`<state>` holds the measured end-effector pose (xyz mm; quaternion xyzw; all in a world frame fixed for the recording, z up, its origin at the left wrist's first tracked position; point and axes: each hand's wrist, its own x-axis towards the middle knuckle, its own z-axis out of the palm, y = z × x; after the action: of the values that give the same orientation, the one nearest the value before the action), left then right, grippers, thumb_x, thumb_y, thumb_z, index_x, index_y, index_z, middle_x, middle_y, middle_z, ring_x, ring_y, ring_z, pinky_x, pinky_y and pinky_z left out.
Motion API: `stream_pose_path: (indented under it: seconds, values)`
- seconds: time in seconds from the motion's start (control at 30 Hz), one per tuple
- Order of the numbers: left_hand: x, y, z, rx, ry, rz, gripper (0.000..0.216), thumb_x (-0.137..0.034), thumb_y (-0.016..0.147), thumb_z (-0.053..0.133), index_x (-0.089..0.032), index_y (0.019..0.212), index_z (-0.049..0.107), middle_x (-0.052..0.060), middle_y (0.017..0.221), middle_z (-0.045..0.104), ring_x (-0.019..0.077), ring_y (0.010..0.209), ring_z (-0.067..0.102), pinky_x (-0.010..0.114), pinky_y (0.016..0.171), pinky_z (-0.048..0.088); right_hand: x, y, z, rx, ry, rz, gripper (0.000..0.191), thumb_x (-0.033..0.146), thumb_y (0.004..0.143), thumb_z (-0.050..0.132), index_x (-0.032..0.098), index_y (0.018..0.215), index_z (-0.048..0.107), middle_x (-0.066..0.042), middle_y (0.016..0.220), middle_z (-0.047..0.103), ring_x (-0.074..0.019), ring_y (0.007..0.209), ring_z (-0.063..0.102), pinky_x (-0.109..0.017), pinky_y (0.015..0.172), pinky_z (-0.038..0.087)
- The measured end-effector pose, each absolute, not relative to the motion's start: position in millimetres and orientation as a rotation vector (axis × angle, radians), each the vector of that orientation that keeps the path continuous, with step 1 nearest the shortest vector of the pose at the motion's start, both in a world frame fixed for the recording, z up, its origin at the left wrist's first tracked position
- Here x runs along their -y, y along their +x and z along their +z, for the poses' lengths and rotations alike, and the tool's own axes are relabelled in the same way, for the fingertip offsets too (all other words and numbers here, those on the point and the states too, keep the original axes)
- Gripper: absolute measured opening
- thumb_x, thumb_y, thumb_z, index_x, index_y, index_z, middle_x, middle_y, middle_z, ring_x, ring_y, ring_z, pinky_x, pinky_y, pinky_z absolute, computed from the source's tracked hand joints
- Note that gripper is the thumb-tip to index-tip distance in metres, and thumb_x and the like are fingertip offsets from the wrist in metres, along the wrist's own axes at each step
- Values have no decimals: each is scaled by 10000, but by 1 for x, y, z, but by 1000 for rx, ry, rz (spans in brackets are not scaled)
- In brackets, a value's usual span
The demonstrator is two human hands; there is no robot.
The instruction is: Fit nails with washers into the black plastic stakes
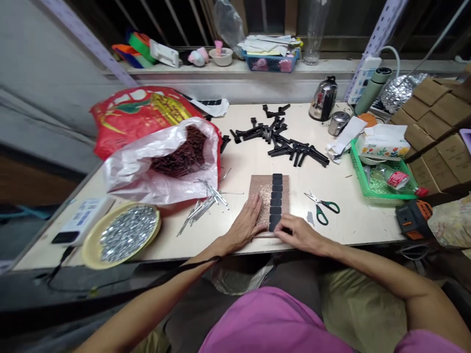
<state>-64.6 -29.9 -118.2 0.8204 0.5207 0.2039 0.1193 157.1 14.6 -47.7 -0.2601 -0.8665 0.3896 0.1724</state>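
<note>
A brown board or sheet [285, 196] lies at the table's front edge. Down its right part runs a column of several black rounded pads [275, 202]; left of them its surface looks speckled. My left hand [246, 220] rests flat on the left side of the board, fingers stretched out. Curled at the column's lower end is my right hand [300, 233], its fingertips pinched together by the lowest pad; what they hold, if anything, is hidden. Scissors [324, 205] with green handles lie spread to the right, beside a small grey scrap [310, 217].
Black clip-like parts [279, 137] lie heaped behind the board. On the left are a red sack [128, 117] of dark brown sticks, loose metal rods [206, 203] and a yellow bowl [91, 250] of silvery pieces. A green basket [362, 184] and cardboard boxes [447, 127] stand right.
</note>
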Motion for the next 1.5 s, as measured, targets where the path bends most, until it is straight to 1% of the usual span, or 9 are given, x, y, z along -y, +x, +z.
stream_pose_path:
  seconds: [0.17,0.43,0.6,0.7,0.97,1.13,1.23,1.37,1.5]
  values:
    - [29,-67,-116,-1520,2361,627,752,-458,939,372,-167,1501,-35,242,1564,95,312,1448,86,541,1135,208,31,156,-47,1975,-1277,1972,151,189,792,579,156,645,559,77,526,440,-43,435,369,-169,415,309]
    - [63,-104,-101,-1736,2247,830,624,-366,967,338,-173,1504,86,203,1555,210,273,1424,242,485,1124,287,64,148,-49,1243,-1501,2524,216,280,695,734,137,649,578,40,595,556,-34,427,436,-130,322,301]
    - [90,-136,-94,-1949,2207,951,597,-323,963,365,-195,1498,135,179,1490,376,260,1377,357,473,1102,341,72,124,-86,589,-1676,2754,245,332,807,675,105,780,586,-52,728,629,-99,584,613,-201,573,539]
    - [103,-154,-91,-2081,2140,1003,567,-327,960,372,-208,1485,192,165,1466,417,261,1356,392,468,1080,376,72,108,-103,425,-1642,2707,276,358,846,641,90,831,577,-121,842,643,-144,801,676,-210,791,533]
    - [132,-211,-69,-2482,1915,1203,330,-317,943,403,-189,1182,592,136,1199,626,260,1142,583,461,984,472,80,90,-47,1138,-1138,2976,552,464,647,803,111,1026,612,-63,841,674,-144,726,688,-263,716,536]
    - [142,-216,-75,-2382,1865,1425,268,-345,916,454,-241,1036,670,79,1025,696,239,974,646,401,915,512,20,60,-13,1949,-1023,2207,390,429,806,649,125,1052,655,-18,756,660,-108,656,625,-250,676,503]
    - [131,-209,-85,-2147,1865,1512,247,-368,899,481,-291,1015,685,52,978,723,236,919,666,368,897,518,-52,57,-5,2327,-1159,1367,259,271,915,484,145,1054,662,-24,767,661,-142,731,622,-275,718,490]
    - [101,-194,-83,-1850,1849,1434,238,-405,857,540,-308,986,714,38,972,745,252,904,687,355,869,543,-144,63,1,2720,-1425,127,351,126,948,329,153,1131,628,-110,1065,643,-201,975,598,-299,804,460]
    - [57,-172,-67,-1710,1679,1338,217,-390,807,604,-292,946,740,46,967,751,262,926,689,384,905,535,-196,52,-10,2936,-1340,-87,382,64,920,369,195,1206,586,-107,1149,623,-228,1022,573,-299,762,460]
